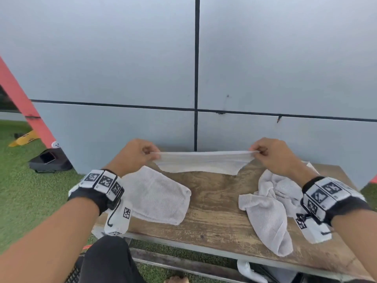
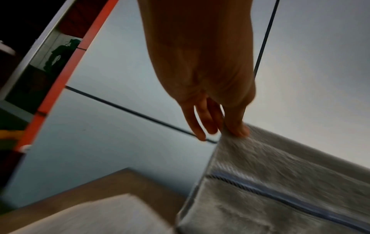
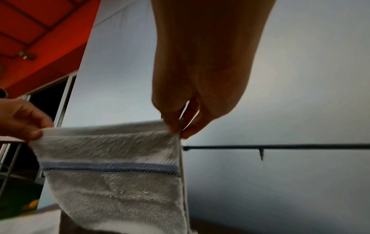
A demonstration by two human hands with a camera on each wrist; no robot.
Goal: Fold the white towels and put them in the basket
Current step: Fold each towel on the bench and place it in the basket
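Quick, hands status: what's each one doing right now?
Left hand: pinching the left corner of the towel, held up over the table.
Right hand: pinching the towel's right corner.

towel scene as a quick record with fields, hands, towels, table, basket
held towel: white towel stretched in the air above the table, blue stripe visible in the right wrist view
left hand: left hand pinches one top corner
right hand: right hand pinches the other top corner
folded: folded towel flat on the table's left side
unfolded: crumpled towels on the right side
surface: wooden table
basket: cannot be made out
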